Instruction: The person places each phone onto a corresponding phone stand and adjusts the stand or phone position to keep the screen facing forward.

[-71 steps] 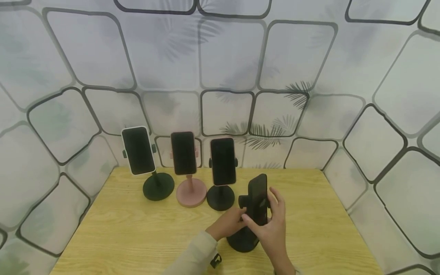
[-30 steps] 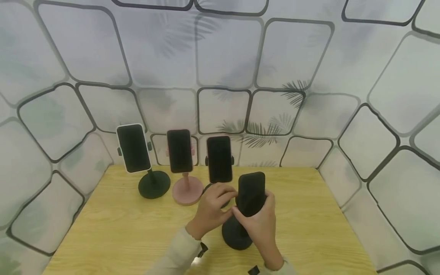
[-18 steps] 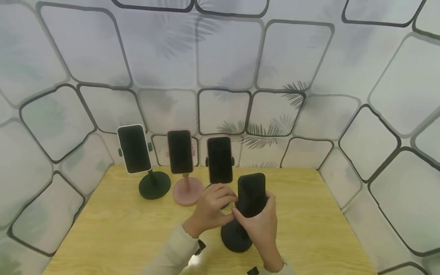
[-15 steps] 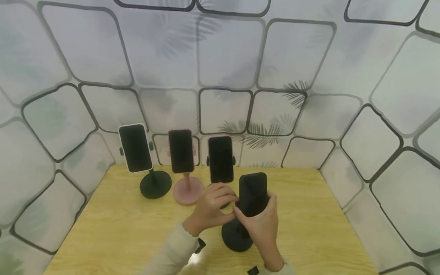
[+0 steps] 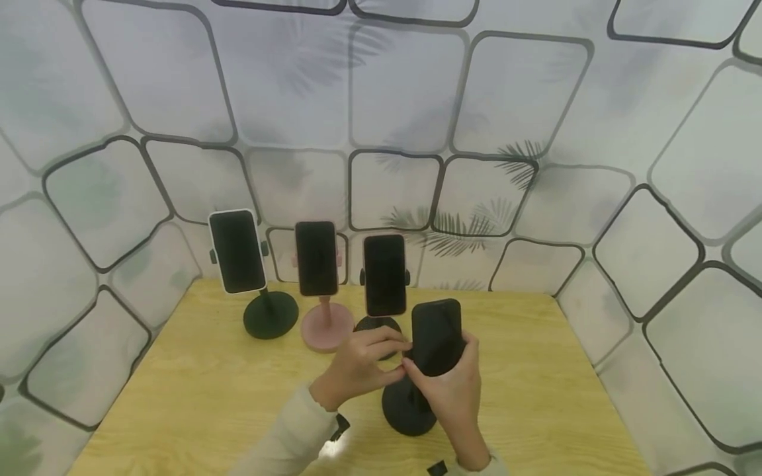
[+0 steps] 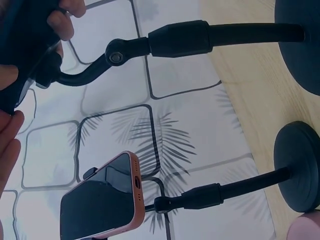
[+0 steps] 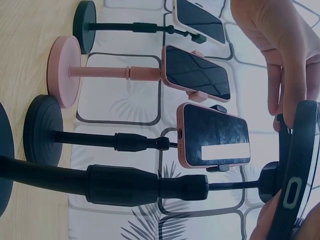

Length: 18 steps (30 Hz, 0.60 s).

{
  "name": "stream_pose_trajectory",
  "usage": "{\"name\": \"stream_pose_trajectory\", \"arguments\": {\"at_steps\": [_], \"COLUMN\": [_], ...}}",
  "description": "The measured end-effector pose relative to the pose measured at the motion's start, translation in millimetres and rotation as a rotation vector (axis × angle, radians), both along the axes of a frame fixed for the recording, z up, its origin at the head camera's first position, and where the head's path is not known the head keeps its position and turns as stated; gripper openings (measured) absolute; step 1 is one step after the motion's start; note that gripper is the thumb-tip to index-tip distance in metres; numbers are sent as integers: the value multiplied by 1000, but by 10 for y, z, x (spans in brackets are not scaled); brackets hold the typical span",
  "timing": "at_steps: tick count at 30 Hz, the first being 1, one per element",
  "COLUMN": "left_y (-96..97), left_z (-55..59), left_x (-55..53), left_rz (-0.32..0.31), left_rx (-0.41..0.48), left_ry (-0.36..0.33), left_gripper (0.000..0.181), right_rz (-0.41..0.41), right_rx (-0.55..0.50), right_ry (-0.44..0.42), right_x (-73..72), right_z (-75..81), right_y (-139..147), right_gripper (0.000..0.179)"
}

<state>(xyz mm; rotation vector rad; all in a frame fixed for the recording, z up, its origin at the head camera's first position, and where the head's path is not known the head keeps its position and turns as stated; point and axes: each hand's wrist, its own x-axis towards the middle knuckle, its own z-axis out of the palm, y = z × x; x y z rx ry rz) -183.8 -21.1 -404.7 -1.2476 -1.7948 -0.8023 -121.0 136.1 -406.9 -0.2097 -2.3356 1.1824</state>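
A dark phone (image 5: 436, 337) stands upright in the clamp of a black phone stand (image 5: 407, 410) near the front of the table. My right hand (image 5: 455, 390) grips the phone from its right side, with the thumb across its lower front. At the left edge, my left hand (image 5: 366, 363) pinches the stand's clamp between thumb and fingers. In the right wrist view the phone (image 7: 300, 160) appears edge-on, with the left hand (image 7: 285, 50) above it. The left wrist view shows the stand's jointed neck (image 6: 117, 52) behind the phone. Fingers partly hide the clamp.
Three stands with phones line the back: a dark green one (image 5: 270, 316) with a white-edged phone (image 5: 238, 251), a pink one (image 5: 327, 327) with a phone (image 5: 317, 258), and a black one (image 5: 378, 324) with a pink-edged phone (image 5: 385, 274). A patterned wall (image 5: 286, 178) closes the back.
Since the earliest frame the phone has turned from sideways toward the person. The left hand has come up from low by the stand to the phone's left edge. Little differs over the last half second.
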Motion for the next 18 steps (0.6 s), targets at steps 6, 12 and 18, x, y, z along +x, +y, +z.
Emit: {"name": "stream_pose_trajectory", "arguments": {"at_steps": [6, 12, 18], "left_y": [12, -8, -22], "left_z": [-7, -30, -10], "left_x": [39, 54, 71], "left_rz": [-27, -21, -13], "left_rx": [4, 7, -2], "left_ry": [-40, -61, -48], "left_gripper": [30, 30, 30], "right_rz": [-3, -3, -26], "right_rx": [30, 31, 43], "right_ry": [-25, -79, -79], "right_x": [9, 24, 26], "right_z": [-1, 24, 32], "right_y": [4, -21, -40], "right_gripper": [90, 95, 95]}}
